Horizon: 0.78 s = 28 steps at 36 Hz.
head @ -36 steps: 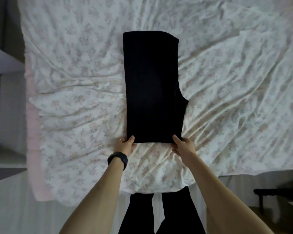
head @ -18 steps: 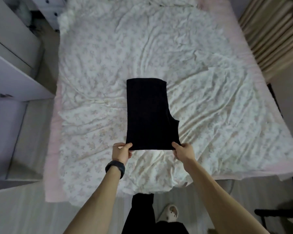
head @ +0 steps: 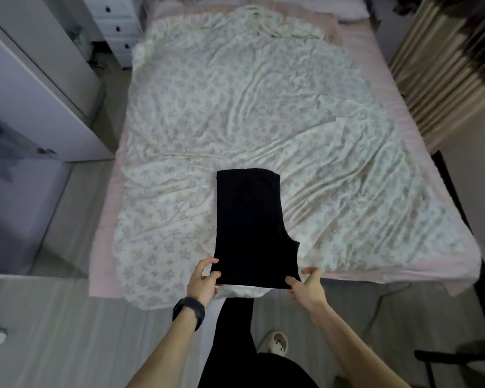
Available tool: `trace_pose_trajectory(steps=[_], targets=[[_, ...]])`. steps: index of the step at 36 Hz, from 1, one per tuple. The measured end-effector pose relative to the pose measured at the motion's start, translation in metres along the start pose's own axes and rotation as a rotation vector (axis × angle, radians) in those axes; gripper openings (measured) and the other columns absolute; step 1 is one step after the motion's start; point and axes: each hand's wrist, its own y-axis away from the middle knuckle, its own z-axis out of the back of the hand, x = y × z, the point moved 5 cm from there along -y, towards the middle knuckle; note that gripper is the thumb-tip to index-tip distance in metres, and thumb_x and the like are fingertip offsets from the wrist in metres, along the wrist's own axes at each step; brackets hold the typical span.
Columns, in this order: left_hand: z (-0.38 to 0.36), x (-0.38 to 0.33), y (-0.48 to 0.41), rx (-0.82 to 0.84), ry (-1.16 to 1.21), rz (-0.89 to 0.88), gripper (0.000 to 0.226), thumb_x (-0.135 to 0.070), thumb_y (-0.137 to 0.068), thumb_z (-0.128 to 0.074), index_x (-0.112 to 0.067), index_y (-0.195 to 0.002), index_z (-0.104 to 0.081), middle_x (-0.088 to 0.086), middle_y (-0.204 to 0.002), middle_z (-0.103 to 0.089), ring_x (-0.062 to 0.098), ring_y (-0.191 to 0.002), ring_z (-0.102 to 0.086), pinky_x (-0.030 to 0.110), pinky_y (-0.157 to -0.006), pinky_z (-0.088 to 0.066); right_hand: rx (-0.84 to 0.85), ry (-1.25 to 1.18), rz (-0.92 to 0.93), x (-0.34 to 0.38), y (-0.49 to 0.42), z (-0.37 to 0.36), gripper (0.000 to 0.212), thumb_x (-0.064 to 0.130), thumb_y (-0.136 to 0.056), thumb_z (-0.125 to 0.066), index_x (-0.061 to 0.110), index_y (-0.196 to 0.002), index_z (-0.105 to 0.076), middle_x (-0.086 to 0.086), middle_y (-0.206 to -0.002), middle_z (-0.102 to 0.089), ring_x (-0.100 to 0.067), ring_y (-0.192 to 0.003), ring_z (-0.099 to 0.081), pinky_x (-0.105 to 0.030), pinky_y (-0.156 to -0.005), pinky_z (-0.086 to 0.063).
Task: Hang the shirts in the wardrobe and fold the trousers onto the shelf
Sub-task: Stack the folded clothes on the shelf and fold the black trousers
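Observation:
A pair of black trousers (head: 251, 225), folded into a long flat strip, lies lengthwise on the floral bed sheet (head: 235, 107), its near end at the foot edge of the bed. My left hand (head: 203, 280) pinches the near left corner of the trousers, thumb on top. My right hand (head: 308, 287) pinches the near right corner. The near end is lifted slightly off the sheet. A black watch sits on my left wrist.
The pink bed (head: 443, 219) fills the middle. A white wardrobe (head: 31, 88) with its door stands at left, a white drawer unit (head: 118, 26) behind it. Beige curtains (head: 445, 65) hang at right. A dark chair (head: 459, 357) is at lower right.
My head has risen and pulled back, so more of the bed and room shows. Both hands have kept their grip on the near corners and raised the trousers' near end slightly.

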Motion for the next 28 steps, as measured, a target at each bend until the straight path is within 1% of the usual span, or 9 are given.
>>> trace_pose_trajectory(steps=[5,8,10,14,17,20,23,26,28], targets=[[0.005,-0.007,-0.003,0.080,-0.023,0.068,0.018,-0.005,-0.098,-0.053,-0.016,-0.099,-0.068,0.012,-0.072,-0.056,0.011,-0.040,-0.045,0.025,-0.044,-0.037,0.004,0.038,0.031,0.013,-0.002,0.002,0.038,0.024,-0.090,-0.066,0.027,-0.112,-0.036,-0.014,-0.097,-0.068,-0.025,-0.082,-0.069,-0.047,-0.079,-0.058],[0.009,-0.038,-0.021,0.102,0.084,0.098,0.017,-0.009,-0.098,-0.057,-0.013,-0.103,-0.072,0.012,-0.081,-0.067,0.008,-0.045,-0.055,0.026,-0.050,-0.040,0.003,0.030,0.116,0.060,-0.011,0.005,0.030,0.015,-0.094,-0.061,0.024,-0.115,-0.042,-0.008,-0.079,-0.065,-0.015,-0.058,-0.059,-0.032,-0.053,-0.049],[0.011,-0.065,-0.039,0.126,0.103,0.093,0.015,-0.015,-0.097,-0.060,-0.016,-0.105,-0.073,0.009,-0.084,-0.070,0.009,-0.050,-0.056,0.027,-0.055,-0.043,0.018,-0.012,0.141,0.097,-0.022,0.006,0.016,0.012,-0.096,-0.058,0.017,-0.111,-0.054,-0.007,-0.074,-0.060,-0.013,-0.053,-0.051,-0.026,-0.045,-0.040],[0.012,-0.118,-0.079,0.212,0.089,0.037,0.023,-0.022,-0.091,-0.072,-0.017,-0.113,-0.071,0.004,-0.083,-0.069,0.014,-0.065,-0.057,0.023,-0.059,-0.047,0.016,-0.081,0.146,0.166,-0.051,0.013,0.010,0.017,-0.097,-0.058,0.012,-0.100,-0.066,-0.005,-0.070,-0.059,-0.013,-0.056,-0.052,-0.025,-0.053,-0.046],[0.011,-0.149,-0.108,0.227,0.012,-0.059,0.019,-0.018,-0.091,-0.073,-0.015,-0.110,-0.070,0.001,-0.085,-0.069,0.011,-0.069,-0.061,0.015,-0.054,-0.048,0.056,-0.144,0.182,0.208,-0.073,0.013,0.006,0.008,-0.091,-0.062,0.011,-0.089,-0.067,-0.002,-0.063,-0.052,-0.013,-0.057,-0.048,-0.024,-0.053,-0.044],[0.012,-0.170,-0.149,0.186,-0.117,-0.162,0.015,-0.030,-0.093,-0.071,-0.017,-0.101,-0.069,-0.002,-0.087,-0.073,0.017,-0.079,-0.067,0.020,-0.066,-0.052,0.063,-0.090,0.203,0.237,-0.106,0.005,0.019,0.000,-0.087,-0.064,0.010,-0.102,-0.068,-0.007,-0.073,-0.060,-0.015,-0.066,-0.057,-0.028,-0.064,-0.054],[0.010,-0.183,-0.189,0.134,-0.268,-0.214,0.011,-0.040,-0.094,-0.067,-0.031,-0.090,-0.064,-0.005,-0.083,-0.073,0.016,-0.083,-0.069,0.028,-0.077,-0.052,-0.013,0.096,0.241,0.250,-0.143,-0.001,0.025,0.017,-0.092,-0.067,0.012,-0.116,-0.067,-0.004,-0.080,-0.069,-0.018,-0.075,-0.066,-0.039,-0.080,-0.061],[0.003,-0.199,-0.228,0.082,-0.436,-0.241,0.023,-0.047,-0.097,-0.060,-0.031,-0.080,-0.058,-0.007,-0.079,-0.068,0.013,-0.081,-0.063,0.030,-0.073,-0.044,-0.096,0.325,0.305,0.270,-0.173,-0.008,0.032,0.035,-0.098,-0.062,0.014,-0.121,-0.063,0.000,-0.096,-0.067,-0.022,-0.089,-0.063,-0.036,-0.076,-0.053],[-0.002,-0.208,-0.249,0.061,-0.515,-0.238,0.035,-0.048,-0.098,-0.057,-0.026,-0.071,-0.053,-0.005,-0.071,-0.059,0.016,-0.071,-0.057,0.032,-0.063,-0.040,-0.142,0.439,0.338,0.279,-0.191,-0.010,0.039,0.042,-0.100,-0.057,0.013,-0.125,-0.063,-0.004,-0.108,-0.062,-0.021,-0.093,-0.057,-0.031,-0.079,-0.044]])
